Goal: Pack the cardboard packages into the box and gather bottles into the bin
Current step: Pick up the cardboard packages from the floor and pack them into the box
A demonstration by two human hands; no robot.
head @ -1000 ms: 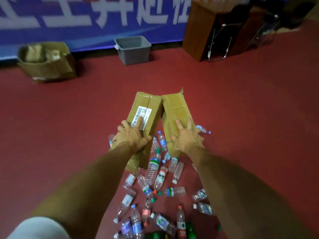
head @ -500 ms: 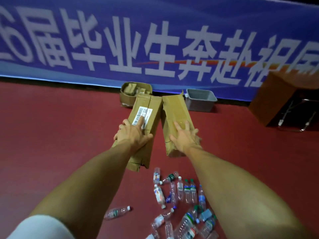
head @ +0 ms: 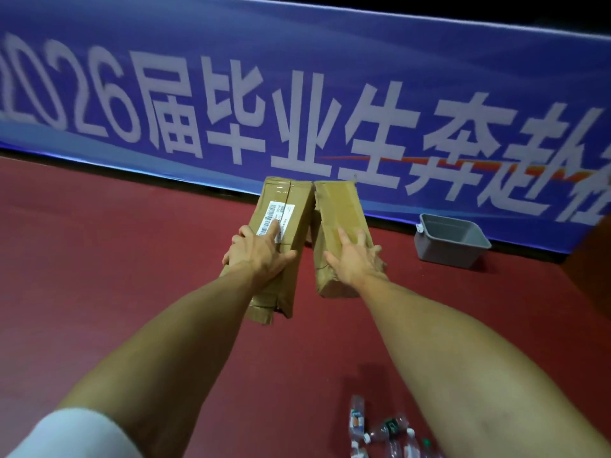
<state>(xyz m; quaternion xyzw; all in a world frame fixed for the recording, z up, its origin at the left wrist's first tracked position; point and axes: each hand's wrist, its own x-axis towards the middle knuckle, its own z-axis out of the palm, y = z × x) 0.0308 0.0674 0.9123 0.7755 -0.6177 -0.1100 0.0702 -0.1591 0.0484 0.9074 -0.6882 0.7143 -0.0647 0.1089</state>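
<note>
Fingers: your left hand (head: 256,256) clamps the labelled package (head: 281,239), your right hand (head: 353,259) the plain package (head: 337,233).
Bottles (head: 386,431): dropped to the near right floor.
Bin (head: 451,241): far right.
Box: gone from view; turn left.

Banner text + one parcel label

Blue banner (head: 297,77) on back wall, big white chars: "2026届毕业生奔赴", more chars cut off at right edge. Left package (head: 287,213) has white label (head: 272,221) w/ barcode; small print too blurry to read, part under a fingertip of left hand (head: 254,256). Right package (head: 340,213): no print seen. Bottles (head: 383,431) bottom edge: labels too small to read
</note>
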